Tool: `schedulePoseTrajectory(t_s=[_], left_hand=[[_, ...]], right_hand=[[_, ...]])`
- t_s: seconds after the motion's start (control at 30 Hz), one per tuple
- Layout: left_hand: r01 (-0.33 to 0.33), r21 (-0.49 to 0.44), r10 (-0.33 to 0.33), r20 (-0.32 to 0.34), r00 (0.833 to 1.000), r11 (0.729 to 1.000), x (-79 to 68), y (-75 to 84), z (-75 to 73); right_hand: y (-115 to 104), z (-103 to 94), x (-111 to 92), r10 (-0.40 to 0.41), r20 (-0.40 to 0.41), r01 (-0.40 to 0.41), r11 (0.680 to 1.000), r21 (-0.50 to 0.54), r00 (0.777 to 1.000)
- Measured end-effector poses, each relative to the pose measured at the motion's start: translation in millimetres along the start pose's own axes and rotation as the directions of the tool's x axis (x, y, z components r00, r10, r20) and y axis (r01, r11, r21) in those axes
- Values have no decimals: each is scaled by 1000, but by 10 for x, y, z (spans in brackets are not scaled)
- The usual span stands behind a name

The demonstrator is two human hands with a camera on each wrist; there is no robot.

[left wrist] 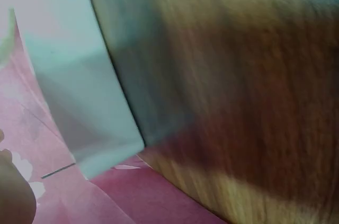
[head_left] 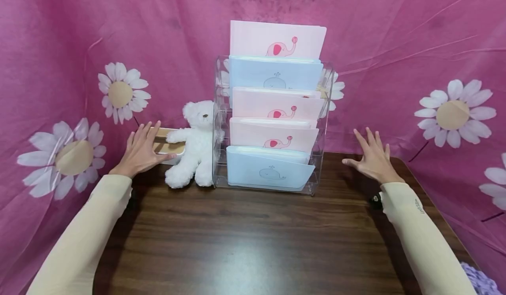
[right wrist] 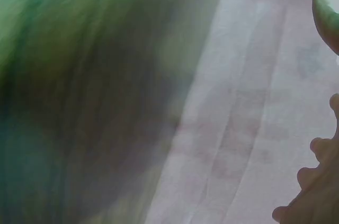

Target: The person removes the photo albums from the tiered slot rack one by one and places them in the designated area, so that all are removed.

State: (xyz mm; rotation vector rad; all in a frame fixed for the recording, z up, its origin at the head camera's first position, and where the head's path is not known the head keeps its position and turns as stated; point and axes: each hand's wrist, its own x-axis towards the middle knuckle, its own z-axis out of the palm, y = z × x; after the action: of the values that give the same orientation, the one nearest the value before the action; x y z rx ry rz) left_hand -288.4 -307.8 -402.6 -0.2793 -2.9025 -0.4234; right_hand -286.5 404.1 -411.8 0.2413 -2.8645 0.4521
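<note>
Across a dark brown wood-grain counter [head_left: 245,229], a person's left hand [head_left: 143,151] hovers at the far left, fingers spread wide, palm down and gripping nothing. Just beneath its thumb side sits a white box with a tan interior [head_left: 175,148]; whether skin meets box cannot be told, and the left wrist view shows only the box's pale side and the counter. Beside the box, a fluffy white teddy bear [head_left: 197,139] leans against a tall, clear plastic tiered rack [head_left: 219,154], which stands near the counter's back edge, its long axis upright, between the two hands and forward of the person. Filling its five tiers are pale-pink elephant-print folders [head_left: 249,40] and pale-blue whale-print folders [head_left: 245,172], lying wider than tall where they show. At right, apart from the rack, the right hand [head_left: 373,160] spreads its fingers just as wide, holding nothing. It is the nearer of the two to the rack, with only bare counter between; box and bear stand between the rack and the left.
</note>
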Motion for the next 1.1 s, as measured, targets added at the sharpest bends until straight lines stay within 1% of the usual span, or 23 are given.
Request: schedulePoseTrajectory(t_s=[0.1, 0.2, 0.33, 0.4, 0.57, 0.63, 0.7, 0.73, 0.8, 0.87, 0.93, 1.03, 1.1], left_hand=[[-27, -51, 26, -27, 999, 998, 35, 30, -31], [-39, -112, 34, -48, 998, 993, 45, 64, -65], [-41, -190, 29, -66, 997, 981, 67, 129, -98], [-31, -229, 17, -65, 998, 973, 83, 166, -116], [5, -322, -21, -45, 999, 947, 132, 285, -188], [20, -357, -36, -37, 999, 934, 151, 338, -219], [30, -387, -48, -37, 998, 921, 172, 389, -248], [31, -402, -52, -41, 998, 915, 182, 412, -263], [30, -432, -57, -51, 997, 902, 204, 452, -287], [19, -459, -54, -63, 997, 888, 232, 486, -305], [10, -480, -46, -64, 997, 877, 259, 519, -318], [10, -500, -43, -53, 998, 866, 296, 584, -336], [19, -500, -46, -41, 998, 866, 322, 638, -348]], right_hand=[[-35, -74, 23, -16, -54, 19, 998, 52, 998], [-96, -158, 71, -30, -109, 43, 992, 120, 994], [-190, -288, 127, -12, -174, 51, 974, 220, 985], [-238, -362, 159, -3, -195, 53, 967, 250, 981], [-375, -545, 246, 13, -239, 58, 956, 289, 971], [-446, -613, 275, 40, -254, 51, 938, 343, 966], [-529, -680, 316, 73, -264, 52, 897, 440, 962], [-572, -713, 340, 91, -266, 55, 866, 497, 960], [-660, -784, 390, 125, -263, 64, 792, 607, 957], [-748, -863, 454, 143, -266, 90, 706, 703, 953], [-829, -940, 509, 151, -267, 108, 650, 753, 952], [-946, -1050, 594, 150, -268, 128, 601, 789, 952], [-1018, -1116, 643, 147, -268, 134, 586, 799, 952]])
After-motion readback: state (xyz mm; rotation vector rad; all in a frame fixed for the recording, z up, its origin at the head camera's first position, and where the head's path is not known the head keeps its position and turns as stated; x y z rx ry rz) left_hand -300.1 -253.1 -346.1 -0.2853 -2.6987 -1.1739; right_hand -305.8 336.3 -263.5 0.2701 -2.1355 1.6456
